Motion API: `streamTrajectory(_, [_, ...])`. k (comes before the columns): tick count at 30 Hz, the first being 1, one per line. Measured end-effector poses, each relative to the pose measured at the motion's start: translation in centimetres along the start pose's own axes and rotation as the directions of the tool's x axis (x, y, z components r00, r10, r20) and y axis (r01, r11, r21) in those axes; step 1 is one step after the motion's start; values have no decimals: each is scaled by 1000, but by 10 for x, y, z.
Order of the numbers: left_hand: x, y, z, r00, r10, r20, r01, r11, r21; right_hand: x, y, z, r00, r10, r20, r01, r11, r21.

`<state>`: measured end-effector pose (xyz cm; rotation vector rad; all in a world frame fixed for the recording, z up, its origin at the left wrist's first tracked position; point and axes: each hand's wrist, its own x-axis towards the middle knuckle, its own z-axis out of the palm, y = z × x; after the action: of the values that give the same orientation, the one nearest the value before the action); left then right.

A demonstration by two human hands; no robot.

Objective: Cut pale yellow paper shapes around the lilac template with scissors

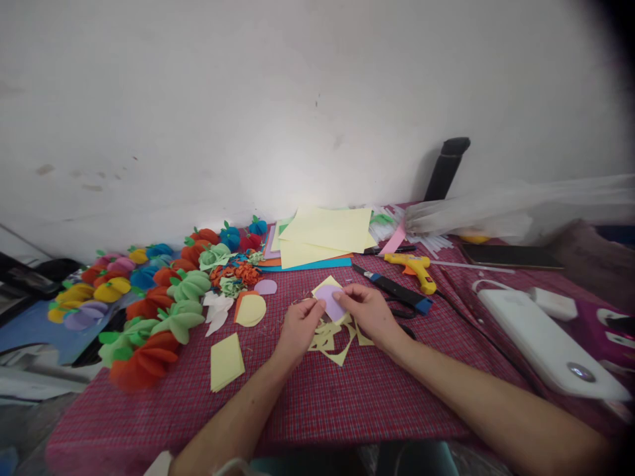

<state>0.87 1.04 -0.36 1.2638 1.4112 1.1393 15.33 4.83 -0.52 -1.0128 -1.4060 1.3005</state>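
Note:
Between my two hands is a purple paper circle [329, 302], laid over a square of yellow paper [322, 283] whose corners stick out behind it. My left hand [303, 324] pinches the left edge of the two, thumb on top. My right hand [368, 309] pinches them at the right. Below them lie yellow paper offcuts [341, 356] with curved cut edges. Black scissor handles [397, 307] show partly behind my right hand. Left of my hands are a stack of yellow paper circles [252, 311] and a stack of yellow paper rectangles [227, 362].
Several colourful paper pumpkins [146, 357] fill the table's left. Paper sheets [327, 231] lie at the back. Right are a utility knife [391, 289], a yellow glue gun [419, 270] with its cord, and a white power bank [550, 344]. A wall stands behind.

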Motion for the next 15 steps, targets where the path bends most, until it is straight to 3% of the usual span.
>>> streamTrajectory(10, [0,-2,1,1000,-7,-5,7,1000,-10,0,3,1,1000,4,5,-4,1000,11])
streamTrajectory(15, [2,-2,0,999,-36,-33,32,994,-108,-1,-9,1,998,54,22,-56,984,172])
